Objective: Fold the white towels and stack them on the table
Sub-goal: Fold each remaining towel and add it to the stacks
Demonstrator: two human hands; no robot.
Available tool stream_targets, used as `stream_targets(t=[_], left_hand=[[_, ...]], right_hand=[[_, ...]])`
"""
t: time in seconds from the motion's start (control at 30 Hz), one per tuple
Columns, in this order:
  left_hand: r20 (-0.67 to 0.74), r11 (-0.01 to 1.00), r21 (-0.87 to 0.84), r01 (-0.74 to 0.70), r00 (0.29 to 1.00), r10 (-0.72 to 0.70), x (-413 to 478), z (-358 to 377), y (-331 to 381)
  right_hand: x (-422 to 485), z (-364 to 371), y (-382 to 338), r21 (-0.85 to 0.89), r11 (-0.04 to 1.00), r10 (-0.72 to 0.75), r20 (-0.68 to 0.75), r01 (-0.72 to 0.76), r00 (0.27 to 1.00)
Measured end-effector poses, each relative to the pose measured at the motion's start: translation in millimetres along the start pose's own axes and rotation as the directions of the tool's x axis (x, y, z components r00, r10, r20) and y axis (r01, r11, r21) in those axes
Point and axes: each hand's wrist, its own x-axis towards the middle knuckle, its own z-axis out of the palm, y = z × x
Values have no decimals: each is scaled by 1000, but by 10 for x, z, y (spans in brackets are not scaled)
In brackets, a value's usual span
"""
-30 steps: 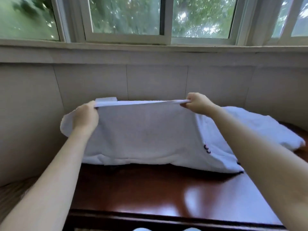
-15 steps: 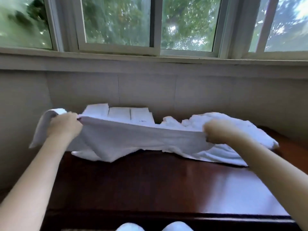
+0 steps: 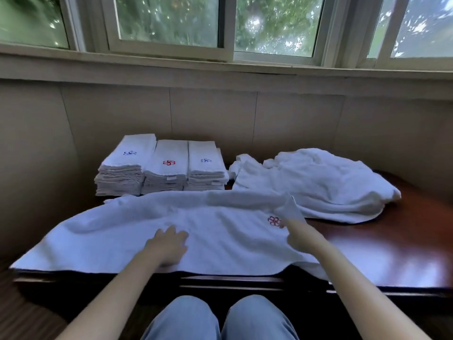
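**Item 1: spread towel** (image 3: pixel 220 231). It lies lengthwise across the near half of the counter (image 3: pixel 392 253). Its 9 o'clock end reaches the counter's left end, and its near hem hangs just over the front edge. A red emblem (image 3: pixel 274 220) sits near its 3 o'clock end.

**Item 2: left hand** (image 3: pixel 169 244). It is flat on the towel's middle with fingers straight, pressing and gripping nothing.

**Item 3: right hand** (image 3: pixel 295 233). It is at the 3 o'clock end beside the emblem, its fingers lost under a lifted corner. I read this as a hold on that corner, but I cannot tell how far the fingers curl.

**Item 4: folded stacks** (image 3: pixel 161 168). There are three, touching side by side at 11 o'clock by the wall, just beyond the towel's far hem.

**Item 5: loose heap** (image 3: pixel 318 182). These are unfolded white towels at 1 o'clock, close beside the lifted corner.

**Risks, as I judge them**
- A fold carried towards 12 o'clock could catch the stacks' front faces and skew them.
- A wide sweep from 3 o'clock could drag the heap's near edge into the fold.
- The overhanging hem could slide off towards 6 o'clock if the pressing hand lifts early, as the polished wood looks slippery.

**Room**
- Bare wood lies at 3 to 4 o'clock — the only open ground.
- At 9 o'clock there is no margin.
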Motion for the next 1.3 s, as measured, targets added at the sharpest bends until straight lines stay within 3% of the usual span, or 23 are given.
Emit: stream_targets(t=[0.13,0.27,0.33,0.47,0.53,0.67,0.8,0.93,0.97,1.1,1.2,1.27,1.3], left_hand=[[-153,999,12,-32,988,33,-109,32,120],[57,906,-404,-123,986,159,-183,-173,126],[56,857,-489,-164,974,219,-196,-206,81],[-255,883,-449,-136,967,19,89,-180,-200],[-255,917,-399,-22,963,-88,239,-169,-410],[-143,970,-167,174,969,-199,505,-195,-743],[-60,981,-109,163,984,-170,679,-327,-827],[-352,950,-277,145,904,-241,890,-305,-996],[-367,953,-264,146,899,-240,974,-305,-1053],[-17,958,-260,117,992,-126,1167,-465,-1248],[239,975,-198,100,970,-51,1183,-646,-1276],[208,987,-155,39,978,-6,1205,-709,-1275],[65,990,-135,28,998,-19,1219,-741,-1267]], right_hand=[[-38,158,-12,-190,981,62,88,-45,994],[75,-8,-74,-361,909,282,171,-207,944],[159,-7,-158,-364,907,282,148,-213,948],[415,195,-393,-219,975,20,-88,-39,996],[556,302,-479,-168,985,-56,-160,28,985],[867,361,-470,-178,984,-52,-126,29,991],[1170,278,-493,-198,978,53,-44,-61,998],[1472,302,-515,-158,985,16,-279,-62,960],[1574,303,-492,-153,988,-20,-279,-24,960],[1885,204,-402,-302,948,-106,11,105,994],[1963,82,-401,-357,928,-65,134,110,989],[1989,-10,-430,-346,934,-43,149,93,988],[2000,-54,-446,-331,941,-42,81,67,996]])
